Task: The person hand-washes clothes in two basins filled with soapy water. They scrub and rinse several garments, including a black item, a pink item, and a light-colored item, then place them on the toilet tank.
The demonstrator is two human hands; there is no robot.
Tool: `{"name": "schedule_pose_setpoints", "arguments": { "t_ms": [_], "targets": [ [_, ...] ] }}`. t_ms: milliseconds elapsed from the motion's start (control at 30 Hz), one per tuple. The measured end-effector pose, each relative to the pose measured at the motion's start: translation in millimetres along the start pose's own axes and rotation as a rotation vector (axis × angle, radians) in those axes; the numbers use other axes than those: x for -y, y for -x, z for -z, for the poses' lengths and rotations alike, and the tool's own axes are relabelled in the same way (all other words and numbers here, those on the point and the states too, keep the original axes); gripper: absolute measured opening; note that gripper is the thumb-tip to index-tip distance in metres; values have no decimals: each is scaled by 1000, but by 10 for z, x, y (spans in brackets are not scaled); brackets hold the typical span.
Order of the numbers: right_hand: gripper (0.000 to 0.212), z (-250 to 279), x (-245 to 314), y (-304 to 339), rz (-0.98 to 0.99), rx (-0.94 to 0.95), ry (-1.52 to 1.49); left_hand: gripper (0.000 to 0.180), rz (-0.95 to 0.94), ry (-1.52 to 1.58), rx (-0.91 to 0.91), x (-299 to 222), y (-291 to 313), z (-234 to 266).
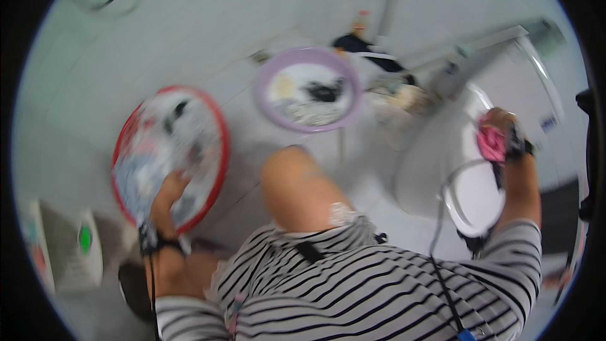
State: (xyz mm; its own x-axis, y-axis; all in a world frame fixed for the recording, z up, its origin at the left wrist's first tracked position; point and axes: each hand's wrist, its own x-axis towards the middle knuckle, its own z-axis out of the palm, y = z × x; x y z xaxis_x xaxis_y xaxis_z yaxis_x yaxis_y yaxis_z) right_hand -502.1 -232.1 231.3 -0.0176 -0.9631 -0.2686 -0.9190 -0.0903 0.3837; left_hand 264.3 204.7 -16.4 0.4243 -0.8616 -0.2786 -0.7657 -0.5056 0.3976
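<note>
Several clothes look unfinished in the red basin; right of it, right hand clutches pink cloth; left hand, grip unclear.

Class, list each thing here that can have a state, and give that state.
Red basin: right side up, holding soapy-looking laundry
Purple basin: right side up, holding a dark item
Pink cloth: bunched up, held
Right hand: closed on the pink cloth
Left hand: at the laundry; too blurred to tell its grip
</note>
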Motion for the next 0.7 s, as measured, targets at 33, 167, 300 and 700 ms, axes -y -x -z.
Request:
{"name": "schedule_pose_setpoints", "arguments": {
  "t_ms": [33, 167, 300, 700],
  "targets": [
    [45, 342, 256, -83, 73, -77, -49, 49, 87, 124, -2, 17, 6, 18],
    [38, 1253, 1825, -128, 564, -407, -440, 50, 257, 249, 1, 101, 32, 7],
    [35, 1443, 3870, 161, 1174, -39, -619, 51, 332, 386, -110, 205, 18, 12],
    [75, 606, 8857, 1080, 1359, -51, -292, 57, 760, 2294, -513, 142, -654, -514]
  ]
}}
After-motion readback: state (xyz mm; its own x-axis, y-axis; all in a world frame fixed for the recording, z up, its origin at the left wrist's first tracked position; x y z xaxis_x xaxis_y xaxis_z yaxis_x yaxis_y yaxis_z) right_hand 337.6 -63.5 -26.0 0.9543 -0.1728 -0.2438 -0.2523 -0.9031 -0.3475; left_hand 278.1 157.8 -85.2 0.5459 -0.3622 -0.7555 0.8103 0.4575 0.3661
